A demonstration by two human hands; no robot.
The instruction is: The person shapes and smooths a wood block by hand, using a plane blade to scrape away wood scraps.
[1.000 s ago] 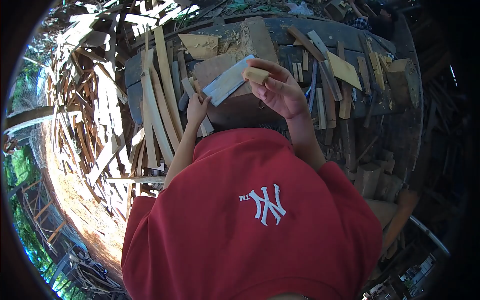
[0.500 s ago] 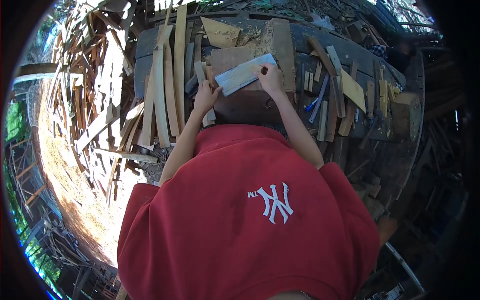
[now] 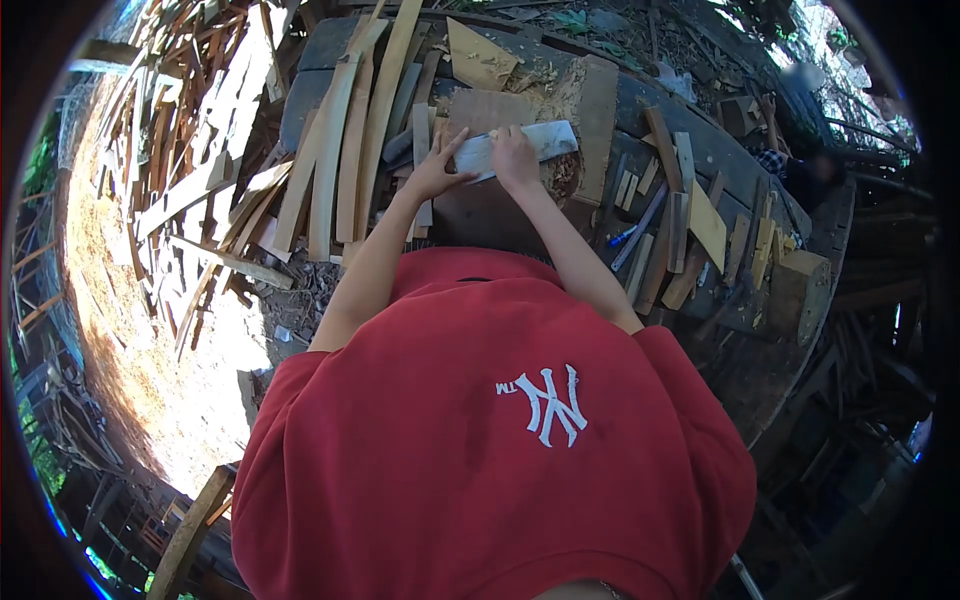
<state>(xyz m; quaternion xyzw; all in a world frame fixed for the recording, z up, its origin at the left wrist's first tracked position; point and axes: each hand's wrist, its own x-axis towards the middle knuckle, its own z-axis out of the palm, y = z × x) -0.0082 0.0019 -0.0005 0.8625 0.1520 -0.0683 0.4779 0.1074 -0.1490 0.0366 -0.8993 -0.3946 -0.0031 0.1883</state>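
Observation:
A pale, flat rectangular board [image 3: 553, 138] with a whitish face lies slightly tilted across a wooden block [image 3: 490, 104] at the bench's near side. My left hand [image 3: 436, 174] grips the board's left end, its thumb and fingers spread along the two edges. Over the middle of the board, my right hand [image 3: 515, 160] is closed, knuckles up, with its fingers bent down onto the face. Whatever it may hold is hidden under the fingers. Wood shavings [image 3: 567, 175] lie just right of the board.
Long wooden strips [image 3: 345, 150] lie on the bench to the left. Short offcuts [image 3: 706, 218] and a blue pen [image 3: 622, 236] lie to the right. A big scrap pile [image 3: 215, 110] rises at far left. Part of another person [image 3: 775, 155] shows at the upper right.
My right hand has slid from the board's right part to its middle, fingers now folded down. My left hand has spread around the left end. The whole view has shifted a little.

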